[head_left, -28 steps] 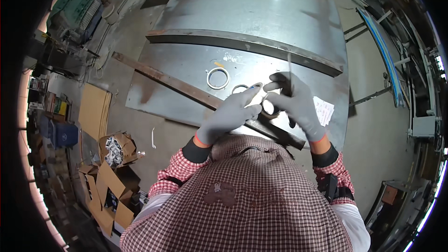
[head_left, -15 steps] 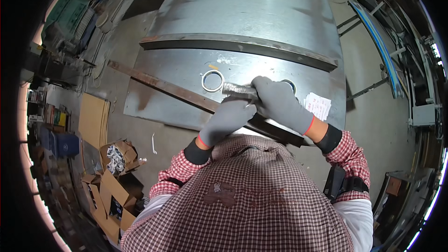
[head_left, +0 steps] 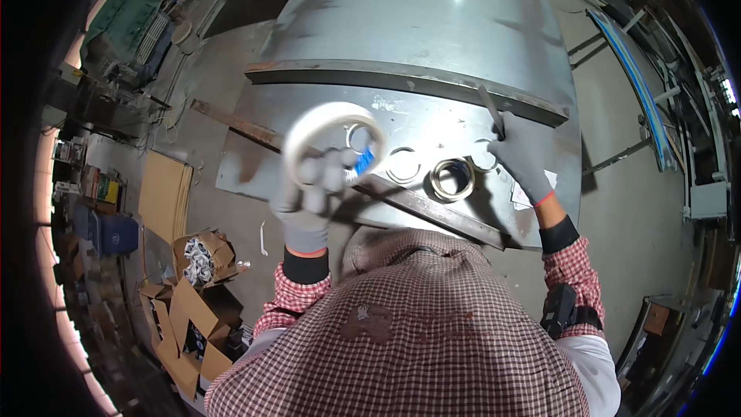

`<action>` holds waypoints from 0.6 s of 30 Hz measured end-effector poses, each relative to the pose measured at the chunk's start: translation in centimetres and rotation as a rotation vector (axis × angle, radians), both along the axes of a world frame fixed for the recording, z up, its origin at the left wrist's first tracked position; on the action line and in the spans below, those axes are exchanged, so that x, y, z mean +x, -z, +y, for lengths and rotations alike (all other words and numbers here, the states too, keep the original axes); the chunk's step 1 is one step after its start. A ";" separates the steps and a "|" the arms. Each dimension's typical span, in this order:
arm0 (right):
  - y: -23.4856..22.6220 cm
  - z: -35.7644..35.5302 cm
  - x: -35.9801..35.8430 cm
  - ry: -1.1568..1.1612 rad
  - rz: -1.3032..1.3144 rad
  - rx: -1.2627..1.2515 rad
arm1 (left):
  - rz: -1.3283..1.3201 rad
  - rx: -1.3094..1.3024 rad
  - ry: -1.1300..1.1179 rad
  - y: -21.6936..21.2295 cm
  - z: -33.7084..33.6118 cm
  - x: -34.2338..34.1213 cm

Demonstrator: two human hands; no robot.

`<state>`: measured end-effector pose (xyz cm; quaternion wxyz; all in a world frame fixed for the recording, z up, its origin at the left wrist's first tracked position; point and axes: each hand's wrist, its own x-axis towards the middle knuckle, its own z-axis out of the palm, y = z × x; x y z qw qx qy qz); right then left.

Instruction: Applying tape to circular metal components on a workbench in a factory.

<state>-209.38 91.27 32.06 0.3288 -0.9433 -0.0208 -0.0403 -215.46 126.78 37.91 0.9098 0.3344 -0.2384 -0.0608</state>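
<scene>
ring [head_left: 320,120], broad and white, is clamped in the left hand [head_left: 306,202]. the right hand [head_left: 525,154], well apart, clasps a flat tool [head_left: 490,110]. a brass-toned roll [head_left: 450,198] lies between

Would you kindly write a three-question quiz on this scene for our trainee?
1. Which hand holds the white ring with a blue mark?
2. True or false: the right hand holds a slim flat tool.
3. The brass-coloured ring lies on: A) the floor; B) the metal sheet; C) the papers.

Key: 1. The left hand. 2. True. 3. B.
</scene>
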 end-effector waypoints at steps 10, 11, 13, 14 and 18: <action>-3.4 -3.9 -7.6 0.197 0.112 0.301 | -0.036 0.526 -1.020 0.4 6.0 4.2; -3.6 -3.7 -8.4 0.241 0.116 0.402 | 0.004 0.628 -1.065 0.9 6.4 4.8; -4.8 -2.3 -9.9 0.251 0.333 0.482 | -0.016 0.497 -1.050 2.2 6.8 6.1; -3.3 -2.7 -11.0 0.120 0.458 0.551 | 0.027 0.414 -1.015 1.4 5.8 6.4; 0.3 -1.6 -13.6 -0.209 0.948 0.703 | 0.118 -0.229 -0.555 1.7 8.9 7.6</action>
